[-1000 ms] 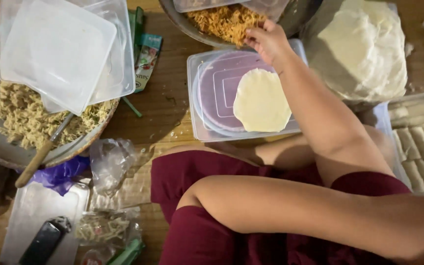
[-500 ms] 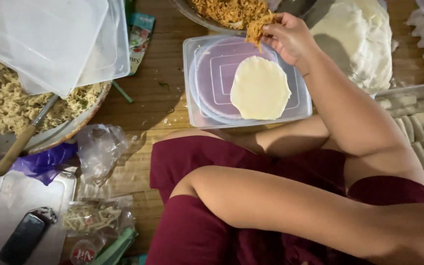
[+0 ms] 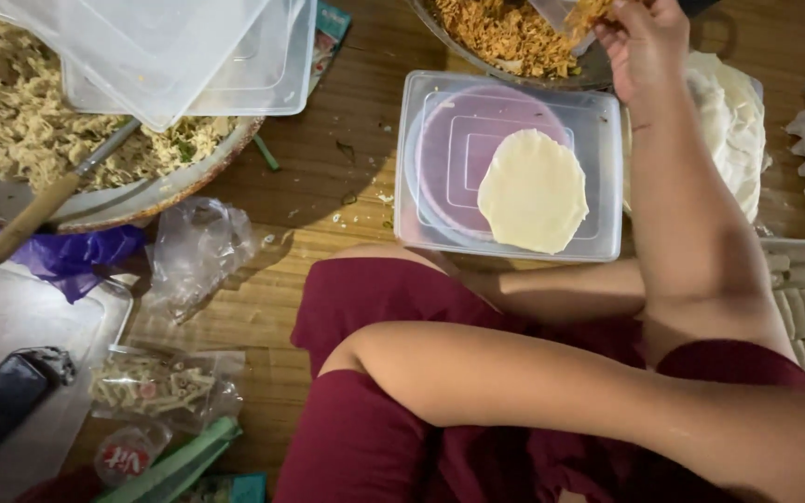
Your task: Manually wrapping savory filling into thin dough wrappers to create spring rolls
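Sitting cross-legged on the wooden floor (image 3: 328,177), the person works over an upturned clear container lid (image 3: 510,163), which serves as the landmark and work surface. One round pale wrapper (image 3: 533,191) lies flat on the lid, toward its right side, likely spread open to take filling. Beyond the lid's far edge stands a metal bowl of shredded orange-brown filling (image 3: 500,33). The right hand (image 3: 645,42) is raised over that bowl's right rim, its fingers (image 3: 607,19) pinched together on a clump of filling. The left hand cannot be made out; only a forearm crosses the lap nearer than the lid, so whether those fingers are apart or together cannot be told. Right of the lid sits a stack of spare wrappers (image 3: 733,121), within reach. Far left of the lid, a large bowl of noodles (image 3: 39,140) holds a wooden-handled utensil (image 3: 44,200).
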